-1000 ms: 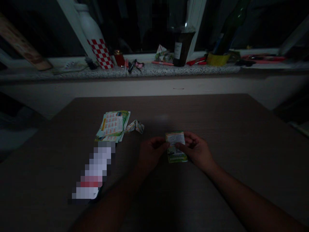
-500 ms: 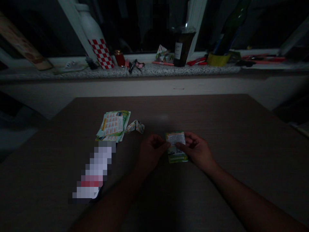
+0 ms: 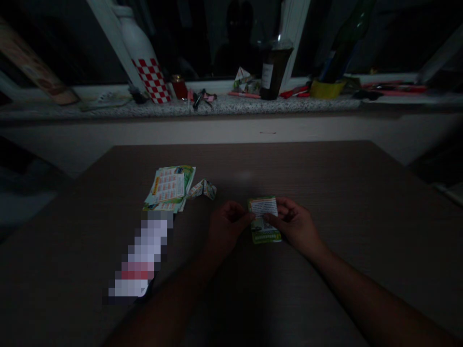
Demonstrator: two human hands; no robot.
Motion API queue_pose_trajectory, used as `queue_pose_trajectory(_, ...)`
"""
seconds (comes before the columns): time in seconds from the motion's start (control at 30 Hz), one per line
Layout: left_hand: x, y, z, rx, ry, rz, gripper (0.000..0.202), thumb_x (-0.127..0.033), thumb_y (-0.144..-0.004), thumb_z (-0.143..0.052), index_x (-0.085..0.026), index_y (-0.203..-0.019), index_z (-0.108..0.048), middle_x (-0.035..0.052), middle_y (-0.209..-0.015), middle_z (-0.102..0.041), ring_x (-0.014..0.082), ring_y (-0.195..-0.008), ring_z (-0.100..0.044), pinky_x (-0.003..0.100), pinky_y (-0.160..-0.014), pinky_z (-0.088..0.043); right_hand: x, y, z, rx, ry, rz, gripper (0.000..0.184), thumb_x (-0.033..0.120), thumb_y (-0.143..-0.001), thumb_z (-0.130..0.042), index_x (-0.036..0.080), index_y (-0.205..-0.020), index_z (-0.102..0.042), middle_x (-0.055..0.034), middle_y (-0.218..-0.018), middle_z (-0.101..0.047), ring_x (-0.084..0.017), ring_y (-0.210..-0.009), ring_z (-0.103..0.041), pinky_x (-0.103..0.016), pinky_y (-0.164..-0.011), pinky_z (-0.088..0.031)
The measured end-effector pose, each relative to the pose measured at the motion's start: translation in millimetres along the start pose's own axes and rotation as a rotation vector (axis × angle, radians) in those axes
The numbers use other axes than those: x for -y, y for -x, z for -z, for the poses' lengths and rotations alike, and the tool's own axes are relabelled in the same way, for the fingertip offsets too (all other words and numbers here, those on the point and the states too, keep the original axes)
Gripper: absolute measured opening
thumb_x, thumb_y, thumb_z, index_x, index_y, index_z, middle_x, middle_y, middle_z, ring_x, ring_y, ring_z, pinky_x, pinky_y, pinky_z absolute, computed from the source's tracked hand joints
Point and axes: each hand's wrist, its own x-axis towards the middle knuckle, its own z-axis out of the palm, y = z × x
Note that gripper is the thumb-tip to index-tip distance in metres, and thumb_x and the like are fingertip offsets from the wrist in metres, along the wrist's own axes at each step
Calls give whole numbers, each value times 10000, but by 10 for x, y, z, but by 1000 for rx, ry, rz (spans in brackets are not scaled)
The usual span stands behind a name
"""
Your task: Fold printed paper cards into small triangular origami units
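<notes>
A small green and white printed card is held between my two hands above the brown table. My left hand pinches its left edge with thumb and fingers. On the other side, my right hand grips the right edge, its thumb lying across the printed face and its fingers behind. To the left lies a loose pile of similar printed cards. Beside that pile is a folded piece of printed paper, standing creased on the table.
A pixelated, bright-screened device lies left of my left forearm. Along the granite windowsill stand a white bottle with red checks, a dark cup with a label, a green bottle in a yellow base, and several pens.
</notes>
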Motion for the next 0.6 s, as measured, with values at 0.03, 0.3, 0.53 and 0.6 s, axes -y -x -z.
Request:
queue_pose_trajectory(0.03, 4, -1, 2, 1, -1, -2, 271, -294, -610, -788, -170, -688, -560, -61, -585, -573, 67, -484, -478, 189, -491, -386, 2, 0, -3, 3, 2, 0, 397, 312, -621, -831, 211, -941, -620, -28, -860, -763, -191, -746, -720, -317, -702, -567)
queue_pose_trajectory(0.3, -5, 1, -5, -1, 3, 4, 273, -286, -612, -789, -169, -680, -553, -57, -579, -571, 69, -491, -487, 191, -502, -394, -9, -2, 4, 3, 13, 6, 392, 312, -639, -820, 209, -956, -612, -30, -869, -765, -180, -728, -722, -314, -701, -574)
queue_pose_trajectory(0.53, -43, 17, -13, -14, 5, 11, 271, -279, -600, -794, -168, -668, -556, -51, -586, -581, 70, -494, -486, 192, -494, -389, 8, 7, 2, 8, 7, 6, 376, 306, -639, -822, 212, -942, -620, -26, -861, -765, -176, -726, -721, -308, -701, -575)
queue_pose_trajectory(0.6, -43, 15, -13, -11, 17, 17, 280, -281, -595, -796, -170, -672, -551, -53, -586, -578, 71, -492, -487, 192, -489, -386, 7, 7, -1, 1, 13, 3, 379, 313, -634, -823, 214, -937, -618, -28, -863, -764, -188, -739, -723, -323, -710, -576)
